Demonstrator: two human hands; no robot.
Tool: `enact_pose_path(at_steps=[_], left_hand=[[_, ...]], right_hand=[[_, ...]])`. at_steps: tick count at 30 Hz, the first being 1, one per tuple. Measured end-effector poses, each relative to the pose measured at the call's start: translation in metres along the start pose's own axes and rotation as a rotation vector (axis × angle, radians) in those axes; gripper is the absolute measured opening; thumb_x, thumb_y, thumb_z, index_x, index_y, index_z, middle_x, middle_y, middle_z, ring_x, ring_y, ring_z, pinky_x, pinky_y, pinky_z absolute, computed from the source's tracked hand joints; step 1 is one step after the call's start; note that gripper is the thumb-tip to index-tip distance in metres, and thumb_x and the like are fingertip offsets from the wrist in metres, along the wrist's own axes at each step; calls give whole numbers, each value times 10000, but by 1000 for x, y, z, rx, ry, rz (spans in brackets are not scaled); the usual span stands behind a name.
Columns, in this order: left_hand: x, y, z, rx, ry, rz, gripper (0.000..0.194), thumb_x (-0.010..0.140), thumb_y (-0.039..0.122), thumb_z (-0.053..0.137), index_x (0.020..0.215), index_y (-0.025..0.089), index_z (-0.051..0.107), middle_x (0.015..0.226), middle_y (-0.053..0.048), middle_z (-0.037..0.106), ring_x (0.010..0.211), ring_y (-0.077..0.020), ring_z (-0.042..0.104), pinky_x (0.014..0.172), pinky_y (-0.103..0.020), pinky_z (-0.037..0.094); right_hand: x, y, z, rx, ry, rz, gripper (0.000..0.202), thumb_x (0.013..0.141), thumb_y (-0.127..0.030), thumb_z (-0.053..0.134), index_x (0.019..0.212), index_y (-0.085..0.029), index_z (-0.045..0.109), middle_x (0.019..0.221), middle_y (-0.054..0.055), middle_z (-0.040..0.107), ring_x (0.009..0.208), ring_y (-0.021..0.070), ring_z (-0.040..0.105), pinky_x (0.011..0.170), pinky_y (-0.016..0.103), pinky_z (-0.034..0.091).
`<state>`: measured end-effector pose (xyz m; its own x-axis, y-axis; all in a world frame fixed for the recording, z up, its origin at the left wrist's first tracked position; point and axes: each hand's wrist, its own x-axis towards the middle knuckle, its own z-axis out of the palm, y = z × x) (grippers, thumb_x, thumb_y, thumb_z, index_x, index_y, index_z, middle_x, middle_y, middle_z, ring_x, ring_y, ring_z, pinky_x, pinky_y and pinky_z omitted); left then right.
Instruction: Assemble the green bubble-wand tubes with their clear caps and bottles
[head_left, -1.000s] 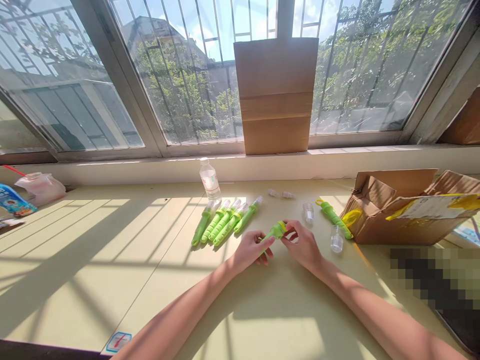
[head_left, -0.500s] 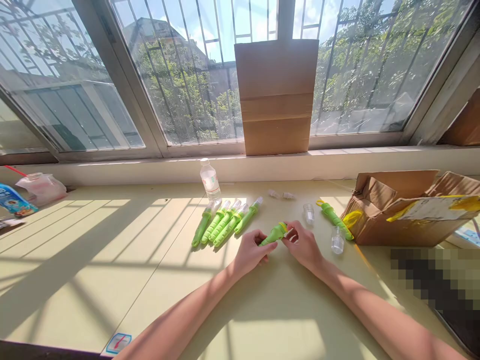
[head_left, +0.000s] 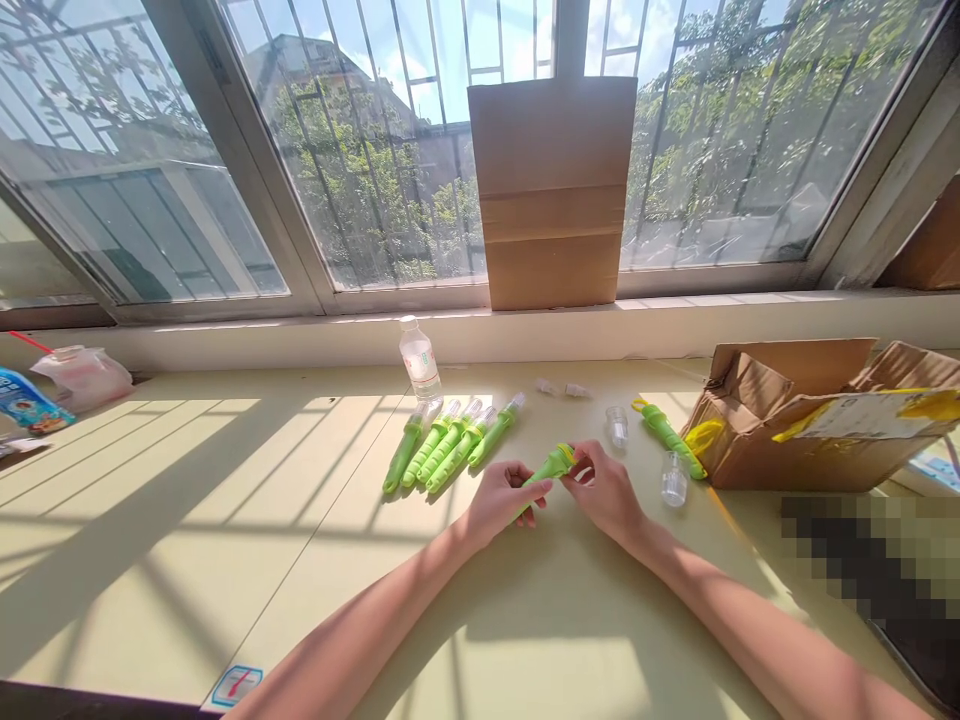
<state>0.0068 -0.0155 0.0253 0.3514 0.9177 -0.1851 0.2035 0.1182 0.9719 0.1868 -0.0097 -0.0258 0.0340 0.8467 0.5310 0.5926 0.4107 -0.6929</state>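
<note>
Green plastic tube (head_left: 555, 464), slender, flared, held by 2 hands (head_left: 499, 500).

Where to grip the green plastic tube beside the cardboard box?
I'd pinch the green plastic tube across its upper body, near the yellow end, from above. It lies slantwise with that part exposed; lower down, the clear plastic cup partly hides it and the cardboard box crowds it.

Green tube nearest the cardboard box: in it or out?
Out: the green tube lies on the table at the left of the cardboard box, its yellow end pointing away from it.
</note>
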Motion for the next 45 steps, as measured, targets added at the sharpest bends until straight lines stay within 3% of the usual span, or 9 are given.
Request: enact_pose_path(at_steps=[6,11,14,19,30,40,45], left_hand=[[0,-2,0,23,-25,39,370,694,515,663,730,156,579,694,-17,639,462,-101,561,413,-210,382],[-1,-7,5,197,118,197,345,678,445,696,870,176,600,754,5,607,518,-90,527,451,-207,390],[-1,-10,5,248,185,254,304,664,393,715,819,180,564,716,21,589,535,-88,512,474,-204,387],[-1,-11,7,190,174,188,288,709,417,675,726,172,525,567,41,524,495,-97,516,441,-200,378],[-3,0,6,-22,76,47,356,657,476,715,675,155,564,578,8,591,466,-115,566,385,-203,395],[-2,2,-4,-53,-9,-35,387,670,526,692,688,155,585,705,-32,667,469,-91,564,439,-200,406],[-2,2,-5,-69,-86,-33,423,715,576,625,712,154,597,719,-45,684,455,-95,568,442,-211,397]], right_hand=[[0,1,0,24,20,-12,151,737,-264,560,830,-248,442,793,-7,671,579,144,623,488,259,497],[1,4,0,24,56,-1,171,719,-235,562,791,-245,408,992,20,686,570,130,621,503,271,509],[2,3,0,22,64,4,169,723,-245,560,793,-246,406,994,27,686,570,133,624,501,273,511],[2,4,1,-14,28,33,181,743,-285,565,874,-245,447,805,-2,671,569,150,630,498,271,500],[3,2,0,5,0,79,187,741,-290,582,879,-244,463,680,-33,628,564,157,630,506,271,500],[2,-4,-3,66,10,44,156,761,-327,573,853,-244,478,761,-10,646,599,154,642,477,266,518],[3,-1,-2,62,-2,7,163,760,-269,540,900,-249,459,952,20,657,642,148,647,491,272,525]])
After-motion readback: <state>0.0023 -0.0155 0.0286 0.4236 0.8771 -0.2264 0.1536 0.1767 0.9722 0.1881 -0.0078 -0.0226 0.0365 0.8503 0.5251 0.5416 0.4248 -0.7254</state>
